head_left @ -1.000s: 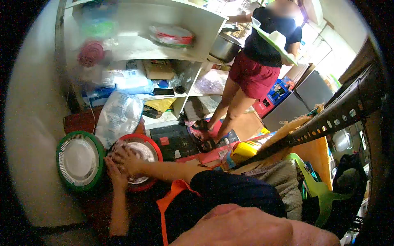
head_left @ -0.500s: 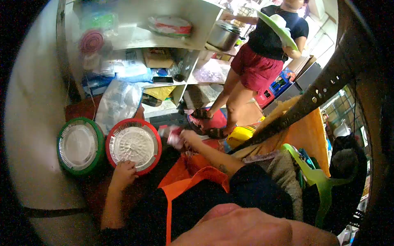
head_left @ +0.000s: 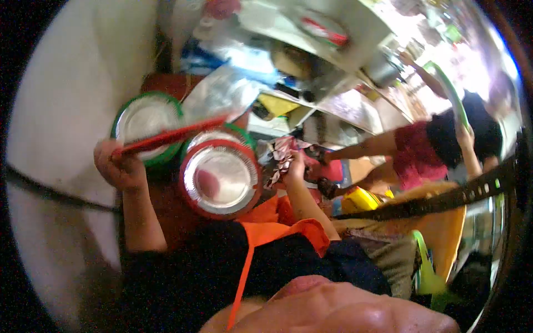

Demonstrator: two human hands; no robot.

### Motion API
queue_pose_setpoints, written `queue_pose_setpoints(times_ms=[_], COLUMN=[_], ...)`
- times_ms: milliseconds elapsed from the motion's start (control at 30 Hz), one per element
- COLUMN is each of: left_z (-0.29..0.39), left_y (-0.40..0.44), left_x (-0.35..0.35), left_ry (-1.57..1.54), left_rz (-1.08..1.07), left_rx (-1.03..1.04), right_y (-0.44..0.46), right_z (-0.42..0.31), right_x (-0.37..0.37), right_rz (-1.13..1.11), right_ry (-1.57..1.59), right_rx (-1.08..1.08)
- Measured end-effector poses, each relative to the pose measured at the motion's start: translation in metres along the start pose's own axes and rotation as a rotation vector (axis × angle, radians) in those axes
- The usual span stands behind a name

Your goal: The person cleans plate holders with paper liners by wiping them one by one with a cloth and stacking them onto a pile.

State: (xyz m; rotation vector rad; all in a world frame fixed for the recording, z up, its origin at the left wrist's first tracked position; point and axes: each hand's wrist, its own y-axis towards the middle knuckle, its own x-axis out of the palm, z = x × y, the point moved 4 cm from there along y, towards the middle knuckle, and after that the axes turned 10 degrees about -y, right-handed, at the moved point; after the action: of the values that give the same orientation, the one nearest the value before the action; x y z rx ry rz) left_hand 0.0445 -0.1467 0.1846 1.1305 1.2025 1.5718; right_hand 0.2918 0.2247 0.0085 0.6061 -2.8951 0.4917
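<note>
Glossy, metallic-looking on the red-rimmed tray (head_left: 221, 176); matt on the patterned cloth (head_left: 280, 158); crinkled, translucent plastic on the bag (head_left: 221, 96).

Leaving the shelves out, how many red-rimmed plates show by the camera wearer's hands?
2. One red-rimmed plate is in the left hand, nearly edge-on; the other plate lies between that hand and the right hand. More may be hidden beneath it.

Glare whites out the upper right — elsewhere dim and grainy, shelves (head_left: 366, 36) blurred, fisheye edges bowed, corners black.
</note>
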Motion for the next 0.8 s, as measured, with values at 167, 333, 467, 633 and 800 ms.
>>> queue_pose_setpoints(times_ms=[167,333,467,633,800], left_z=[-0.047,-0.064,-0.035,0.02,0.048], left_y=[-0.036,-0.143,-0.132,-0.201,-0.222], left_x=[0.003,0.006,0.019,0.055,0.08], left_ry=[0.099,0.027,0.277,-0.331,-0.316], left_rz=[-0.543,-1.022,-0.906,-1.274,-1.242], left_rx=[0.048,-0.182,-0.175,-0.363,-0.492], right_y=[-0.007,-0.085,-0.131,-0.135,-0.018], right_z=[0.01,0.019,0.044,0.014,0.015], right_x=[0.052,0.139,0.138,0.143,0.12], right_rz=[-0.225,-0.808,-0.989,-0.845,-0.232], right_ry=[-0.587,-1.68,-1.632,-1.718,-2.069], right_rx=[-0.351,-1.04,-1.182,-1.252,-1.167])
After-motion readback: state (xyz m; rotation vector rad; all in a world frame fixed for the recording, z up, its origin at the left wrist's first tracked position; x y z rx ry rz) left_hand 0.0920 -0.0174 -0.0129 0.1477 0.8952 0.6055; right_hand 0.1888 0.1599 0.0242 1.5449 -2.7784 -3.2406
